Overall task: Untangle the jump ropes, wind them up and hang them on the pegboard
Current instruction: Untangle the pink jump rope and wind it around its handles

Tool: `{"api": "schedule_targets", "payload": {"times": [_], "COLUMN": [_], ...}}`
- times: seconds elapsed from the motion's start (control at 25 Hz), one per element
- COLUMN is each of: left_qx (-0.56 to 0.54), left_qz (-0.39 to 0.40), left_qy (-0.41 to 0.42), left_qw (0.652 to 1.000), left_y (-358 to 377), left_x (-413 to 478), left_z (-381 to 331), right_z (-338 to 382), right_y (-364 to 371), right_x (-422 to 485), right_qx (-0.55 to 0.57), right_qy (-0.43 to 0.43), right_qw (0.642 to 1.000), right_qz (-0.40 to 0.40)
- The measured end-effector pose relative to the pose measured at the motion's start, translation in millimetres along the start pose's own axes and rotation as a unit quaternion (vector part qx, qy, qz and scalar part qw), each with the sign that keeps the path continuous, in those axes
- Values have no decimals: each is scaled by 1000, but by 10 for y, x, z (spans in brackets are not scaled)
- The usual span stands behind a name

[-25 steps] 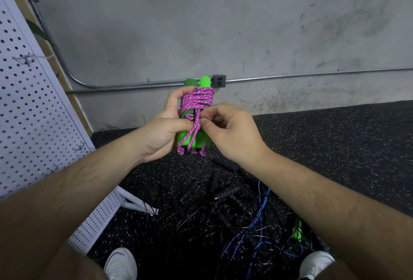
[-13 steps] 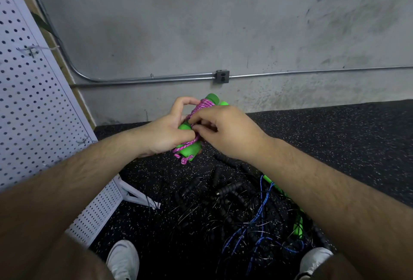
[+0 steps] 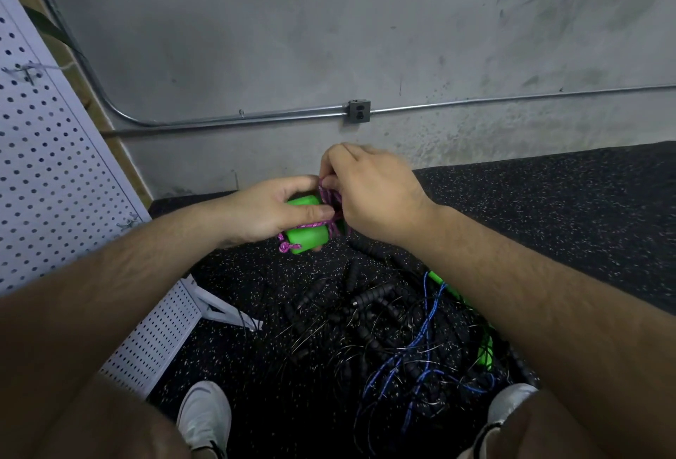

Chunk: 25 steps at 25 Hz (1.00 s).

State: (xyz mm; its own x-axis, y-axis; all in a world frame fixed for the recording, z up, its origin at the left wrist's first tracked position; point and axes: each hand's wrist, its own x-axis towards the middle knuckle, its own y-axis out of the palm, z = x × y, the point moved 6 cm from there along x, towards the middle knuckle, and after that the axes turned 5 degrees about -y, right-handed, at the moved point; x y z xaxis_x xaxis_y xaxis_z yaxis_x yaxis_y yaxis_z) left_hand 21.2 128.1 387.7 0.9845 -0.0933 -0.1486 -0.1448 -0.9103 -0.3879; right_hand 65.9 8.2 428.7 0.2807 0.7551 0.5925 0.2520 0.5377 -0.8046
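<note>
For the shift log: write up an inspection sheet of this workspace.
Surface: speckled black floor.
Job's things: pink rope wound round green handles; tangle of black and blue ropes on the floor; pegboard at left, no rope hung in view.
Clutter: nothing seen.
Grips: left hand holds the handles; right hand pinches the pink rope.
Cables: conduit with an outlet.
Surroundings: concrete wall; white shoes below.

The right hand [image 3: 373,195] hides the green handles' [image 3: 306,237] far ends and much of the pink rope [image 3: 331,198]; its upper edge is blurred. At 4 o'clock the forearm [image 3: 512,275] covers part of the floor tangle [image 3: 365,334]; the pegboard [image 3: 47,173] is cut off at 9 o'clock
</note>
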Motion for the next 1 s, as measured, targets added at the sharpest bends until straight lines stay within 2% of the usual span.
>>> {"api": "schedule_targets", "payload": {"times": [0.16,0.2,0.28,0.36,0.52,0.64,0.8,0.88,1.0], "left_qx": [9,43,99,78,45,12,-170,-197,-190], "left_qz": [50,31,-69,-160,-194,-231,-186,-178,-184], "left_qy": [-31,-21,9,30,48,43,24,45,76], "left_qw": [998,998,993,984,979,972,967,963,961], "left_y": [122,101,-13,-146,-241,-302,-256,-268,-274], "left_x": [7,20,56,60,8,-27,-27,-44,-71], "left_z": [30,38,61,83,102,124,220,221,189], "right_z": [-87,-108,-159,-203,-122,-78,-94,-108,-89], "right_y": [23,47,93,133,200,237,279,304,330], "right_x": [-43,-55,-74,-91,-110,-123,-121,-111,-82], "right_qx": [27,40,77,98,161,166,196,239,245], "right_qy": [85,107,158,192,185,174,216,246,245], "right_qw": [996,993,983,975,968,970,956,939,938], "right_qz": [33,39,48,46,49,39,-14,-33,-31]}}
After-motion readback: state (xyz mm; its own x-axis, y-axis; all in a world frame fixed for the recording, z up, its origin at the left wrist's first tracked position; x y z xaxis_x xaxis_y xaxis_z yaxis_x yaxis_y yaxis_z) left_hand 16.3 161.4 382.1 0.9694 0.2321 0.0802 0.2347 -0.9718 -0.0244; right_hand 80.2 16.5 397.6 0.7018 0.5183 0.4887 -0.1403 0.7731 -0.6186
